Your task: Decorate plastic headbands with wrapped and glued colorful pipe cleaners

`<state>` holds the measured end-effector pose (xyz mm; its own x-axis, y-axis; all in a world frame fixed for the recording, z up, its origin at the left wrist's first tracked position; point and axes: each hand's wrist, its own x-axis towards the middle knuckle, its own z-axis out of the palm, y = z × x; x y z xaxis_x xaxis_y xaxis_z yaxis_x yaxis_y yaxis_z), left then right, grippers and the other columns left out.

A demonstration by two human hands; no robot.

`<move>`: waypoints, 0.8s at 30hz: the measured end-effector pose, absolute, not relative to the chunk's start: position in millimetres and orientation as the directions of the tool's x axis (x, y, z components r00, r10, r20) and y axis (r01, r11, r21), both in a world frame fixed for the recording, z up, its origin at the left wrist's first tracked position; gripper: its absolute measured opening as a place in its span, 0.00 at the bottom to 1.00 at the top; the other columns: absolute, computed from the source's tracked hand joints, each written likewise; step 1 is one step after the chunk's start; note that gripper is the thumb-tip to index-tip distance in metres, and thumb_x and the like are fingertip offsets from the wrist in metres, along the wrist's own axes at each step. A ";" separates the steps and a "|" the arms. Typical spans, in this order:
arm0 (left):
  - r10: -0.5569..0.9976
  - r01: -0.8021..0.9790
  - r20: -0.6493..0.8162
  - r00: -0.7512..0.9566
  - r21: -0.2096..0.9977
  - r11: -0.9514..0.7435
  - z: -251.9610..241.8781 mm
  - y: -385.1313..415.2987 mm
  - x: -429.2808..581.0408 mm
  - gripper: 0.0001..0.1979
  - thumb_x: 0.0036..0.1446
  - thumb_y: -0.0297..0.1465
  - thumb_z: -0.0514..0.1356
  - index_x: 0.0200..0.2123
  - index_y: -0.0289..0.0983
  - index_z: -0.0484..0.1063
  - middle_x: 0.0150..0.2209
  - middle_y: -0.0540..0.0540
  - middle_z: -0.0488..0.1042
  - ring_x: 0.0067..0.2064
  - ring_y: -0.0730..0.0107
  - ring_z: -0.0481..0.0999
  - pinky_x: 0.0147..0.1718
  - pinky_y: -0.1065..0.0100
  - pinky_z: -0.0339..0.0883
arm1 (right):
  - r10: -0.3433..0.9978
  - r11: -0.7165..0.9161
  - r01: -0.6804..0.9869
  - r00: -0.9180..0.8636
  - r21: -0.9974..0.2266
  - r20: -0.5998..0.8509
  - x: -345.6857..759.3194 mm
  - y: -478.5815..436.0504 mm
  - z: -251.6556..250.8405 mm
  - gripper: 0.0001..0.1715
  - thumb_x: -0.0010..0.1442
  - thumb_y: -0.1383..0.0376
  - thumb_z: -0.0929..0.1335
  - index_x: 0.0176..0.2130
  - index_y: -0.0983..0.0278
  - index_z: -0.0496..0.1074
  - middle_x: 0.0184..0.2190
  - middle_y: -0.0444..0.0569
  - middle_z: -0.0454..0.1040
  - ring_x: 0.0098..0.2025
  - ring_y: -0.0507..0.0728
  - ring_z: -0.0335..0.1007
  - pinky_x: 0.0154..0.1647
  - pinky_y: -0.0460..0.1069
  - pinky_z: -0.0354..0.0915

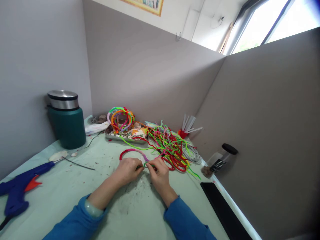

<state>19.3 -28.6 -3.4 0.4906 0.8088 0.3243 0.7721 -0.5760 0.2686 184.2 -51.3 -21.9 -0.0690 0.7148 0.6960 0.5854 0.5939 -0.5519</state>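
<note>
And here we are, both hands meeting at the middle of the pale green tabletop (140,210), blue sleeves running back toward us! We see the left hand (128,169) with thumb and forefinger pinched on a green strand (145,164), and the right hand (159,171) is pinching it too, the fingertips of the two almost touching. Just behind them curves the fuzzy band (132,150), red at its left, pink across the top, purple on the right; its ends are hidden from us by the hands. Right beyond, what a tangle: the heap of fuzzy stems (172,148), red, green, pink and yellow, with a coil of grey wire (196,156) at its right edge! Farther back we spot the metal tray (116,137), several colourful loops (130,117) standing up in it. Over to our left lies the blue glue gun (25,178), nozzle pointing away near a dark wire (79,164), the green flask (67,128) upright behind, and on the right, a flat black slab (222,206) along the table's edge
</note>
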 end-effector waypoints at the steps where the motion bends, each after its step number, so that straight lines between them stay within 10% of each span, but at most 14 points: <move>1: 0.817 0.773 0.325 0.476 0.289 -0.565 -3.6 -27.7 19.0 0.10 0.54 0.33 0.54 0.28 0.38 0.74 0.28 0.46 0.76 0.32 0.66 0.73 0.27 0.71 0.53 | 0.708 0.620 0.572 -0.113 -0.537 0.697 183.7 -52.5 -21.0 0.08 0.59 0.65 0.65 0.31 0.64 0.72 0.27 0.47 0.67 0.30 0.53 0.64 0.32 0.47 0.59; 11: 0.884 0.635 0.340 0.321 0.615 -0.467 -2.1 -15.8 14.2 0.10 0.53 0.30 0.54 0.36 0.39 0.74 0.32 0.48 0.77 0.33 0.70 0.72 0.32 0.72 0.60 | 0.706 0.646 0.593 -0.225 -0.480 0.672 180.8 -57.1 -18.3 0.07 0.58 0.68 0.63 0.33 0.63 0.71 0.28 0.48 0.68 0.33 0.54 0.64 0.33 0.48 0.60; 24: 0.868 0.639 0.361 0.341 0.588 -0.496 -0.5 -15.6 11.0 0.07 0.54 0.31 0.53 0.28 0.37 0.70 0.26 0.51 0.72 0.29 0.72 0.68 0.28 0.72 0.57 | 0.769 0.572 0.661 -0.225 -0.486 0.599 180.7 -54.2 -20.3 0.10 0.57 0.67 0.64 0.25 0.63 0.70 0.24 0.46 0.69 0.31 0.54 0.63 0.35 0.48 0.57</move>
<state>11.0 -15.6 -0.5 0.3411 0.8678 0.3614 0.6390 -0.4960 0.5880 180.7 -54.2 -20.3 -0.2246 0.7689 0.5986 0.6611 0.5715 -0.4861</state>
